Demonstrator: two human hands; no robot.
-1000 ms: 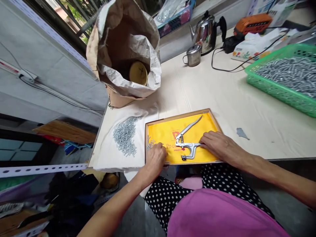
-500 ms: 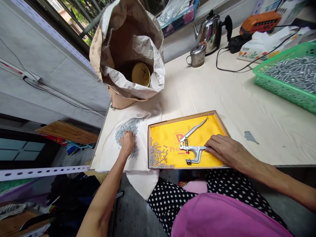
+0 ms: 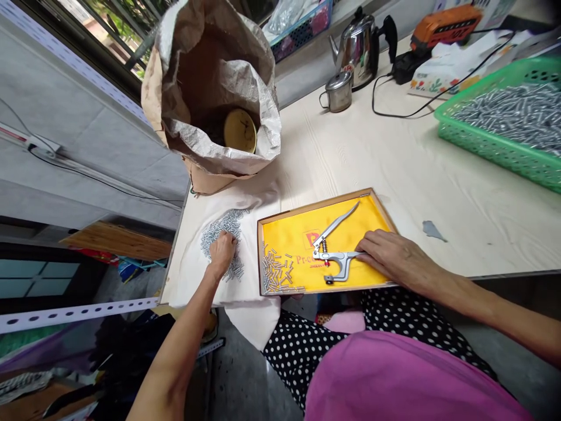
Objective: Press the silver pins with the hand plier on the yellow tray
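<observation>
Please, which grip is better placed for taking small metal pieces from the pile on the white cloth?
Probably the left grip: it is at the pile on the white cloth. The right grip is at the pliers, over the yellow-lined tray.

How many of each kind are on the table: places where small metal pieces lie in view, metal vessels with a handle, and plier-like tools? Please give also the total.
Places with small metal pieces: 3 (white cloth, yellow tray, green basket)
Metal vessels: 2 (kettle, mug)
Plier-like tool: 1
Total: 6
</observation>
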